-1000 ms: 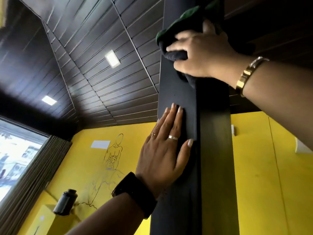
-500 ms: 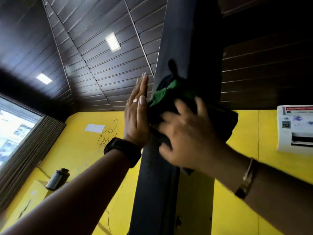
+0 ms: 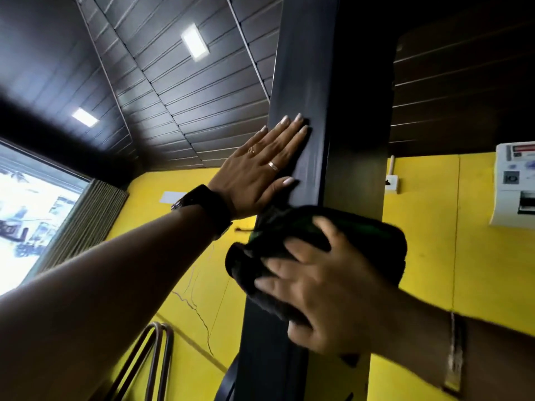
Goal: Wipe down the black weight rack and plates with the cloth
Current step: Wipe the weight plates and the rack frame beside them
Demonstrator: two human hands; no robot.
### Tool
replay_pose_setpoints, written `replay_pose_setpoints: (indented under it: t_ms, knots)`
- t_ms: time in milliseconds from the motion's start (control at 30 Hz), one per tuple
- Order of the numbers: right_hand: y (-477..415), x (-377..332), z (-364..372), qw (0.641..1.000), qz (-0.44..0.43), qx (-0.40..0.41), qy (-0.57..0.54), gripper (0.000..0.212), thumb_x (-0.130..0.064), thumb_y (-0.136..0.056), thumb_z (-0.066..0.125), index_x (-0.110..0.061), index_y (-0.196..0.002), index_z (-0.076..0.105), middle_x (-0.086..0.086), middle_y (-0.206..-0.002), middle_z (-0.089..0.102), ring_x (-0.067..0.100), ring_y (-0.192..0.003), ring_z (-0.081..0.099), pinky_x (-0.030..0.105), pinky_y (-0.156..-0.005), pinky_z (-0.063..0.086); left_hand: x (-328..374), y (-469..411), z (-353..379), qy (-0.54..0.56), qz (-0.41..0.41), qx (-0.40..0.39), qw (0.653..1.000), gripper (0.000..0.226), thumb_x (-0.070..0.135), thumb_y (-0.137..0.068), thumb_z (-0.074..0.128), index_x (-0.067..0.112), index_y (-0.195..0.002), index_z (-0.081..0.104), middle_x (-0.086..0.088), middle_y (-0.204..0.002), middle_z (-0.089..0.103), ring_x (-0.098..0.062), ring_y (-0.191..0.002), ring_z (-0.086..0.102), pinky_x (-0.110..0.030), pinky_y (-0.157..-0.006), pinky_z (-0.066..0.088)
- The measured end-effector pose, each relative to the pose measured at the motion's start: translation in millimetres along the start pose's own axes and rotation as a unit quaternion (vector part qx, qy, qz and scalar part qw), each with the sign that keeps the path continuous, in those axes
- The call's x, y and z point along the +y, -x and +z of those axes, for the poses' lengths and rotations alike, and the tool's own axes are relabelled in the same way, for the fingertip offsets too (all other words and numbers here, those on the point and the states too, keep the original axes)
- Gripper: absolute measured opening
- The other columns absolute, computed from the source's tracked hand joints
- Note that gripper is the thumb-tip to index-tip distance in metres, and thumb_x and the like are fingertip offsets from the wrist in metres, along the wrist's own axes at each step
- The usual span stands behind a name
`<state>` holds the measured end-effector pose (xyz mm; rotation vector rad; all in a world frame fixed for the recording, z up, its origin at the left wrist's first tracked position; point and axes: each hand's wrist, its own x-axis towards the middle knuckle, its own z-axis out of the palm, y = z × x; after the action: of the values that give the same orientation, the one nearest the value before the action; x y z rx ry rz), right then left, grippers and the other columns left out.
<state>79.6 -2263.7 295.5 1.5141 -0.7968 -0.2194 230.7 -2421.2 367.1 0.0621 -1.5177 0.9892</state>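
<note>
A tall black upright post of the weight rack (image 3: 307, 82) runs from the ceiling down through the middle of the view. My left hand (image 3: 260, 166) lies flat against its left face, fingers straight and pointing up. Just below it, my right hand (image 3: 324, 287) presses a bunched dark cloth with green patches (image 3: 289, 235) against the post, fingers spread over the cloth. The cloth wraps across the post's front. No weight plates are in view.
Behind the post is a yellow wall (image 3: 428, 227) under a dark slatted ceiling with light panels (image 3: 194, 41). A white box (image 3: 515, 183) hangs on the wall at right. A window with curtains (image 3: 37, 204) is at left. Curved metal tubes (image 3: 156, 360) rise at bottom left.
My right hand has slid the cloth down the post from near its top to below my left hand. My left hand shifted and now lies flat on the post above the cloth.
</note>
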Motion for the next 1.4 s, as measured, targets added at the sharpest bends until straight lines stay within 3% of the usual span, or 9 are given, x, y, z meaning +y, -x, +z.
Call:
replay_pose_setpoints:
  t_ms: [267, 433, 567, 667, 800, 1133, 1233, 1300, 1400]
  knots:
    - [-1.6, -35.0, 6.6, 0.994, 0.099, -0.024, -0.026, 0.071, -0.064, -0.073, 0.057, -0.017, -0.127, 0.063, 0.009, -0.130, 0.061, 0.035, -0.123, 0.041, 0.066, -0.111, 0.012, -9.0, -12.3, -0.3, 0.008, 0.018, -0.003, 1.000, 0.074, 0.052, -0.101, 0.008, -0.001, -0.151, 0.020, -0.022, -0.158, 0.019, -0.034, -0.147, 0.015, -0.049, -0.119, 0.018]
    - [31.2, -110.9, 46.6, 0.998, 0.006, -0.057, 0.015, 0.037, -0.028, -0.082, 0.052, -0.023, -0.114, 0.071, 0.002, -0.111, 0.069, 0.026, -0.109, 0.059, 0.061, -0.111, 0.012, 5.0, -9.6, 1.7, 0.035, 0.016, 0.001, 0.999, 0.076, 0.050, -0.101, 0.011, -0.008, -0.149, 0.020, -0.029, -0.156, 0.019, -0.040, -0.146, 0.015, -0.053, -0.119, 0.017]
    - [35.2, -91.2, 38.9, 0.998, -0.027, -0.045, -0.025, 0.051, -0.050, -0.071, 0.066, -0.025, -0.116, 0.068, -0.005, -0.107, 0.068, 0.021, -0.106, 0.058, 0.054, -0.108, 0.016, 12.9, -7.2, 4.3, 0.043, 0.000, 0.013, 0.999, 0.076, 0.050, -0.100, 0.012, -0.009, -0.148, 0.020, -0.030, -0.155, 0.018, -0.041, -0.146, 0.014, -0.054, -0.118, 0.016]
    - [19.0, -61.8, 24.3, 0.998, 0.045, -0.015, -0.034, 0.060, -0.052, -0.064, 0.073, -0.021, -0.116, 0.070, 0.000, -0.112, 0.069, 0.026, -0.110, 0.055, 0.052, -0.110, 0.016, 14.3, -6.1, 3.6, 0.048, -0.005, 0.014, 0.999, 0.076, 0.049, -0.100, 0.013, -0.009, -0.148, 0.020, -0.030, -0.155, 0.018, -0.041, -0.146, 0.014, -0.054, -0.118, 0.016]
    - [-1.6, -50.6, 13.8, 0.989, 0.145, 0.007, -0.023, 0.048, -0.041, -0.076, 0.064, -0.020, -0.119, 0.068, 0.006, -0.126, 0.064, 0.030, -0.124, 0.045, 0.054, -0.113, 0.013, 15.3, -5.5, 3.1, 0.046, 0.005, 0.017, 0.999, 0.079, 0.050, -0.100, 0.012, -0.012, -0.147, 0.022, -0.033, -0.153, 0.020, -0.044, -0.145, 0.016, -0.054, -0.118, 0.016]
    - [47.6, -156.8, 74.0, 0.995, 0.079, -0.042, 0.046, 0.055, 0.004, -0.100, 0.015, -0.014, -0.116, 0.065, -0.005, -0.104, 0.071, 0.018, -0.102, 0.066, 0.053, -0.110, 0.021, 35.2, 10.5, 7.5, 0.052, 0.029, 0.013, 0.998, 0.080, 0.052, -0.099, 0.015, -0.012, -0.145, 0.025, -0.033, -0.152, 0.023, -0.042, -0.144, 0.018, -0.050, -0.120, 0.015]
    - [50.9, -136.3, 64.6, 0.999, 0.039, 0.019, 0.003, 0.027, -0.028, -0.091, 0.052, -0.026, -0.106, 0.074, -0.007, -0.102, 0.071, 0.019, -0.102, 0.063, 0.052, -0.110, 0.018, 41.1, 16.2, 9.9, 0.050, 0.053, 0.007, 0.997, 0.080, 0.052, -0.098, 0.013, -0.013, -0.144, 0.027, -0.034, -0.151, 0.026, -0.041, -0.144, 0.020, -0.049, -0.120, 0.015]
    - [41.3, -113.2, 55.0, 0.996, 0.084, 0.020, -0.031, 0.050, -0.043, -0.065, 0.079, -0.024, -0.111, 0.073, -0.002, -0.112, 0.070, 0.024, -0.112, 0.051, 0.052, -0.110, 0.015, 43.3, 19.6, 9.4, 0.045, 0.073, 0.006, 0.996, 0.077, 0.049, -0.099, 0.014, -0.013, -0.143, 0.029, -0.034, -0.150, 0.029, -0.039, -0.143, 0.022, -0.048, -0.120, 0.015]
    - [22.1, -99.4, 38.2, 0.977, 0.202, 0.020, -0.068, 0.058, -0.038, -0.066, 0.079, -0.018, -0.119, 0.069, 0.004, -0.126, 0.065, 0.029, -0.123, 0.038, 0.056, -0.111, 0.013, 46.2, 23.6, 6.4, 0.028, 0.094, -0.003, 0.995, 0.074, 0.044, -0.098, 0.015, -0.012, -0.143, 0.030, -0.032, -0.150, 0.031, -0.039, -0.142, 0.024, -0.044, -0.120, 0.013]
